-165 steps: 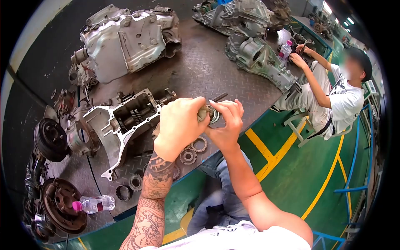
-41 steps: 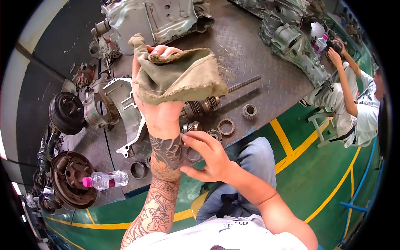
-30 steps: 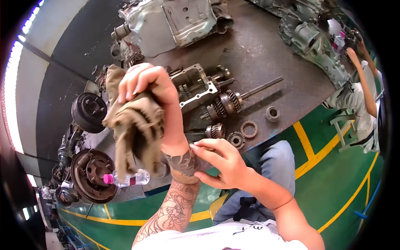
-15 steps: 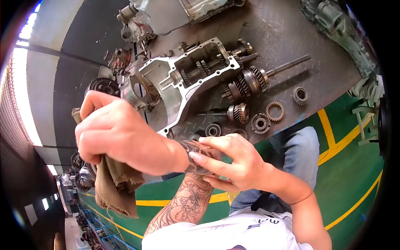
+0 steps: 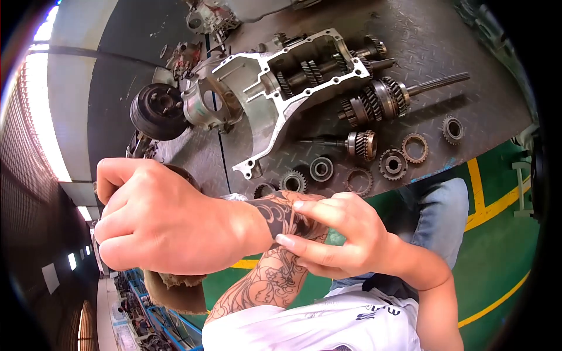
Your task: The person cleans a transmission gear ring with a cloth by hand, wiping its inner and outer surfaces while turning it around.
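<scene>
My left hand point(image 5: 170, 219) is a closed fist, raised in front of the bench. A brown cloth point(image 5: 175, 292) hangs from it, mostly hidden behind the fist. My right hand point(image 5: 345, 234) has its fingers apart, with two fingertips resting on my tattooed left wrist. It holds nothing that I can see. Beyond the hands lies an open metal gearbox housing point(image 5: 275, 111) with gears inside. Beside it are a gear shaft point(image 5: 380, 102) and a shorter shaft with a gear point(image 5: 360, 143).
Along the near bench edge lie a bearing point(image 5: 321, 169), a toothed ring point(image 5: 415, 148) and several other gears and rings. A dark round drum point(image 5: 158, 111) sits at the left. The bench point(image 5: 445, 128) has a patterned metal top. Below is a green floor point(image 5: 497, 245) with yellow lines.
The view has shifted, so the bench parts appear higher and farther right. My left fist looks larger and hides more of the cloth. My right fingertips are still on the left wrist.
</scene>
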Tool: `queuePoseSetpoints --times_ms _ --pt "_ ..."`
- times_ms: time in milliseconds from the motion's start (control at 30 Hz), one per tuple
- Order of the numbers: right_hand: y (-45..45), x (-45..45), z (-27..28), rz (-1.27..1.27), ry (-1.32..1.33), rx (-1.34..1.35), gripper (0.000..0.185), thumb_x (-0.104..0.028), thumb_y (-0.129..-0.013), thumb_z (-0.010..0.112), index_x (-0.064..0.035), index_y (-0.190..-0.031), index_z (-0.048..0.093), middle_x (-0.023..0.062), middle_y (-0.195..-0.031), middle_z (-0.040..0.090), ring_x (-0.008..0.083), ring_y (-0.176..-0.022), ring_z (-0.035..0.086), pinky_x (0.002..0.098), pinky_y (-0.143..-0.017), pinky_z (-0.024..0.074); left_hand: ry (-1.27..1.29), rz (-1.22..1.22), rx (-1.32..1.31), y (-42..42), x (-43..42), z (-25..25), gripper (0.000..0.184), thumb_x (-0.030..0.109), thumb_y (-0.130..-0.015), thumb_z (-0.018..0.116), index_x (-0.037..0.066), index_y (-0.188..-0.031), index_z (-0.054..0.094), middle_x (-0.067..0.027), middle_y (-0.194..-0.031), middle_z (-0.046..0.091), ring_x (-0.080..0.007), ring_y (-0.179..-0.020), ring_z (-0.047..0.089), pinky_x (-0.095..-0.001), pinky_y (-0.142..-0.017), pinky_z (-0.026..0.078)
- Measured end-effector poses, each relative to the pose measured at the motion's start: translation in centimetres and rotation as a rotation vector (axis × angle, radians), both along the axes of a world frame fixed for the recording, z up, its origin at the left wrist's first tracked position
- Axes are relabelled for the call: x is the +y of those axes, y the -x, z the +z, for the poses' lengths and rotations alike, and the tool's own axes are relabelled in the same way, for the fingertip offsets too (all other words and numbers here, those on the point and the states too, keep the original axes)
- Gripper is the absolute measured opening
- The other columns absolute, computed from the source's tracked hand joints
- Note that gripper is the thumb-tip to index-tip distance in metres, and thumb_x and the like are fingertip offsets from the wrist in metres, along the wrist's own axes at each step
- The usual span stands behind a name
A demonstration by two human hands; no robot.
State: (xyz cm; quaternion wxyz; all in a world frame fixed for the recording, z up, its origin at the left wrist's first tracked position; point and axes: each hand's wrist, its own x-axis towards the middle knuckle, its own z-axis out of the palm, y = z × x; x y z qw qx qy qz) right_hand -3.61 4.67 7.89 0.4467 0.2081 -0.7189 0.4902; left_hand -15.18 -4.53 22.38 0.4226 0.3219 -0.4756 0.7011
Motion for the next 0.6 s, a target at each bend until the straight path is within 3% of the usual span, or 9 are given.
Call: queuePoseSetpoints --times_ms 33,133,200,300,433,600 --pt "-0.2 -0.2 0.0 0.029 0.003 -0.046 0.045 -0.018 -0.074 0.080 -0.0181 -0.119 0.075 0.0122 -0.122 0.064 0.0263 -0.098 0.069 0.0333 -0.074 0.0521 0.001 0.002 0.004 0.0 -0.3 0.0 0.013 0.002 -0.094 0.054 0.005 -0.082 0.050 -0.0088 -0.057 0.046 -0.0200 -0.062 0.044 -0.0371 -0.063 0.035" --pt "0.1 -0.3 -0.8 0.036 -0.008 -0.038 0.047 -0.020 -0.073 0.084 -0.0178 -0.119 0.076 0.0152 -0.124 0.062 0.0246 -0.085 0.067 0.0336 -0.067 0.0502 0.004 -0.002 0.011 0.2 -0.7 0.0 0.013 0.002 -0.093 0.054 0.005 -0.081 0.051 -0.0084 -0.056 0.046 -0.0199 -0.062 0.044 -0.0370 -0.063 0.035" --pt "-0.1 -0.3 -0.8 0.033 0.007 -0.033 0.046 -0.022 -0.074 0.084 -0.0169 -0.118 0.076 0.0149 -0.123 0.062 0.0250 -0.087 0.066 0.0348 -0.069 0.0502 0.011 0.003 0.021 0.2 -1.0 0.0 0.013 0.001 -0.093 0.054 0.004 -0.081 0.051 -0.0080 -0.056 0.046 -0.0196 -0.061 0.044 -0.0367 -0.062 0.035" --pt "0.2 0.1 -0.1 0.041 -0.022 -0.041 0.045 -0.023 -0.075 0.084 -0.0154 -0.118 0.076 0.0153 -0.124 0.062 0.0263 -0.090 0.065 0.0366 -0.072 0.0499 -0.038 0.064 0.035 0.0 -0.1 -0.1 0.014 0.014 -0.097 0.056 0.009 -0.084 0.059 -0.0037 -0.062 0.059 -0.0191 -0.063 0.058 -0.0357 -0.063 0.040" --pt "-0.5 0.2 -0.3 0.031 -0.010 -0.064 0.047 -0.023 -0.075 0.084 -0.0163 -0.121 0.074 0.0168 -0.128 0.060 0.0284 -0.095 0.065 0.0379 -0.075 0.0497 -0.039 0.075 0.040 -0.1 0.2 0.0 0.013 0.014 -0.097 0.056 0.009 -0.085 0.060 -0.0041 -0.062 0.060 -0.0197 -0.063 0.059 -0.0362 -0.063 0.040" --pt "-0.3 0.3 0.1 0.049 0.027 -0.094 0.042 -0.017 -0.077 0.077 -0.0175 -0.119 0.075 0.0148 -0.130 0.062 0.0244 -0.101 0.066 0.0362 -0.084 0.0485 -0.043 0.070 0.043 -0.2 0.8 -0.1 0.013 0.015 -0.096 0.057 0.009 -0.086 0.060 -0.0047 -0.063 0.061 -0.0205 -0.064 0.060 -0.0366 -0.063 0.041"
